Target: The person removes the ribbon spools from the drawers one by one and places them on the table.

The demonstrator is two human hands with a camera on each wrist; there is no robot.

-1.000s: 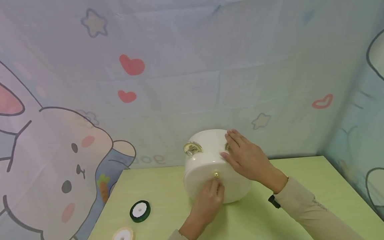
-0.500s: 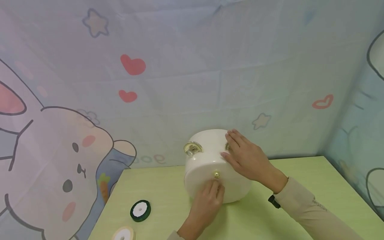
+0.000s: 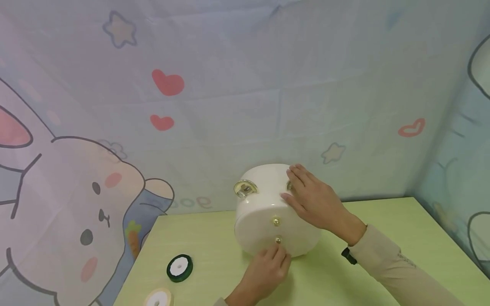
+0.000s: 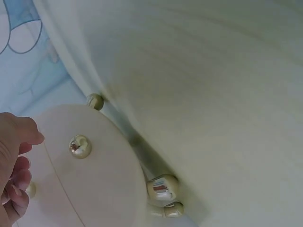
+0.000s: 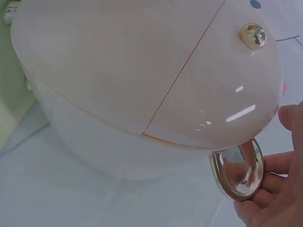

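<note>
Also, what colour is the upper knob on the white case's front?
The upper knob is shiny gold, clearest in the right wrist view.

I'm seeing bent fingers of the left hand (image 4: 8, 158) partly hiding one gold knob (image 4: 31, 190) on a white case (image 4: 106, 179) with a thin seam (image 4: 60, 181). A second gold knob (image 4: 80, 146) is gleaming in full, and gold fittings (image 4: 163, 187) are sticking out past the rounded edge.
</note>
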